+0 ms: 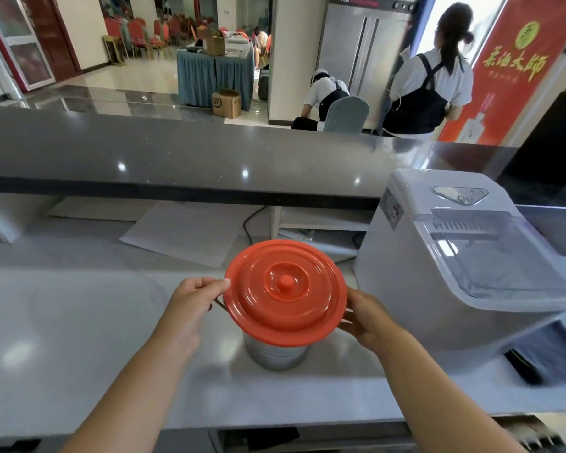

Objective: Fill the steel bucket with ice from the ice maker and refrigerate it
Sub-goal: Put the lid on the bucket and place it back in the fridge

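A steel bucket (pixel 275 351) stands mid-surface (pixel 79 322), capped by a red lid (pixel 285 289). The left hand (pixel 193 302) pinches the rim at 9 o'clock and the right hand (pixel 365 317) curls its fingers under it at 4 o'clock, likely to lift it off for filling. The ice maker (pixel 455 263) sits closed at 3 o'clock.

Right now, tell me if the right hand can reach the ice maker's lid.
Probably yes: the right hand sits just beside the ice maker, nothing between them, though it holds the red lid.
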The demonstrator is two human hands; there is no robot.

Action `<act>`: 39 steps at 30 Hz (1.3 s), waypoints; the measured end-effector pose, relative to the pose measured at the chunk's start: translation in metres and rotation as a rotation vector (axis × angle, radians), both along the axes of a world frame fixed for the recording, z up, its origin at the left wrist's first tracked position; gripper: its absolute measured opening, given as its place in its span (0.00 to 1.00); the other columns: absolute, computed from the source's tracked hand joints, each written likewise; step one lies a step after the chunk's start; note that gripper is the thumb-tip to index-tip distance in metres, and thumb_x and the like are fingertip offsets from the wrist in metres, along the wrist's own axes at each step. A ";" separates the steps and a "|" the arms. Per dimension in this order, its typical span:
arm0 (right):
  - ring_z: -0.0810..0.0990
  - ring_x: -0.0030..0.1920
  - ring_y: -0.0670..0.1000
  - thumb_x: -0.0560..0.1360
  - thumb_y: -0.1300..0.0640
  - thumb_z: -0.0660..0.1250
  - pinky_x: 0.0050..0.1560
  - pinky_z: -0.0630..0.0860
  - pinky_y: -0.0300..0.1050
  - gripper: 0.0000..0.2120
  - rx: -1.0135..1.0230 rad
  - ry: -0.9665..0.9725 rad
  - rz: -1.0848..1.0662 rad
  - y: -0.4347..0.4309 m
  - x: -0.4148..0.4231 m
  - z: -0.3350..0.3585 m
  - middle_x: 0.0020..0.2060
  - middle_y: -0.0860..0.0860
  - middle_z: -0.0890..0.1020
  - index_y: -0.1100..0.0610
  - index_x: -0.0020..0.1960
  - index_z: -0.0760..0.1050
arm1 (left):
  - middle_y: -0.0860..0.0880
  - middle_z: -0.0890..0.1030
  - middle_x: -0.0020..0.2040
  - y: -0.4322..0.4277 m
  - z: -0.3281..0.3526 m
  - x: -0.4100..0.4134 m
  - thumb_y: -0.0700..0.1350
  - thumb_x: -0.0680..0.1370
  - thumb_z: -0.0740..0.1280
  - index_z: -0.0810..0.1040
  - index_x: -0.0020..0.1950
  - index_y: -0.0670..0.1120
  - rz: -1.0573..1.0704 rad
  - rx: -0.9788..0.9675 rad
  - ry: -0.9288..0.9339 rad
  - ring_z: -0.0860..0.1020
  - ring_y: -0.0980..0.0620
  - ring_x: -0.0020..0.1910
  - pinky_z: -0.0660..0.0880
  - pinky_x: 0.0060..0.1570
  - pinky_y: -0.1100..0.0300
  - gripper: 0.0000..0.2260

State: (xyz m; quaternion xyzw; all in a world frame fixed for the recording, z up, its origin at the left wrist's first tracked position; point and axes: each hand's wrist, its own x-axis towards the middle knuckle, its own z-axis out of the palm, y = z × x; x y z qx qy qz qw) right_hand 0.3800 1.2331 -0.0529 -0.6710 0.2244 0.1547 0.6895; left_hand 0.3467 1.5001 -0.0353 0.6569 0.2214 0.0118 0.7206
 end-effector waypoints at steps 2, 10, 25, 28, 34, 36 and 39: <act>0.81 0.44 0.56 0.76 0.49 0.65 0.57 0.77 0.56 0.12 0.009 0.031 0.020 0.001 -0.004 -0.002 0.38 0.54 0.83 0.57 0.44 0.80 | 0.43 0.79 0.48 0.001 0.000 0.005 0.45 0.68 0.74 0.76 0.53 0.39 0.006 0.001 0.000 0.75 0.47 0.49 0.70 0.49 0.57 0.18; 0.82 0.49 0.59 0.76 0.46 0.65 0.58 0.77 0.56 0.16 0.060 0.091 0.017 0.003 -0.013 -0.004 0.42 0.58 0.84 0.60 0.48 0.79 | 0.41 0.78 0.50 0.000 -0.006 0.023 0.39 0.72 0.71 0.75 0.55 0.40 0.047 -0.024 -0.026 0.75 0.46 0.49 0.71 0.55 0.52 0.13; 0.71 0.29 0.49 0.75 0.62 0.66 0.35 0.74 0.43 0.05 0.144 0.124 -0.398 0.001 -0.023 0.005 0.29 0.53 0.74 0.60 0.40 0.74 | 0.44 0.76 0.51 -0.004 -0.004 0.032 0.37 0.72 0.71 0.71 0.60 0.40 0.020 -0.025 -0.076 0.75 0.46 0.52 0.71 0.60 0.52 0.18; 0.73 0.31 0.49 0.75 0.63 0.66 0.36 0.75 0.43 0.05 0.114 0.033 -0.419 0.005 -0.025 0.016 0.30 0.53 0.76 0.60 0.41 0.75 | 0.46 0.77 0.48 -0.005 -0.003 0.031 0.36 0.72 0.71 0.70 0.61 0.41 -0.004 -0.015 -0.082 0.76 0.46 0.51 0.72 0.59 0.52 0.19; 0.76 0.35 0.49 0.76 0.62 0.65 0.44 0.77 0.44 0.04 0.020 -0.127 -0.378 0.018 -0.036 0.030 0.34 0.53 0.78 0.58 0.43 0.75 | 0.48 0.75 0.43 -0.007 -0.001 0.027 0.34 0.73 0.69 0.69 0.62 0.40 -0.013 -0.027 -0.111 0.76 0.52 0.43 0.72 0.50 0.57 0.19; 0.75 0.35 0.49 0.75 0.62 0.65 0.41 0.76 0.42 0.02 0.001 -0.148 -0.373 0.020 -0.040 0.032 0.34 0.53 0.78 0.59 0.44 0.75 | 0.48 0.75 0.42 -0.008 0.000 0.026 0.33 0.73 0.69 0.70 0.61 0.40 -0.026 -0.030 -0.124 0.75 0.53 0.41 0.72 0.46 0.60 0.18; 0.74 0.35 0.48 0.73 0.61 0.69 0.40 0.76 0.42 0.04 -0.013 -0.167 -0.373 0.022 -0.049 0.032 0.36 0.53 0.77 0.60 0.47 0.76 | 0.48 0.74 0.41 -0.010 0.001 0.022 0.33 0.73 0.69 0.70 0.59 0.41 -0.049 -0.033 -0.141 0.75 0.53 0.40 0.72 0.44 0.62 0.17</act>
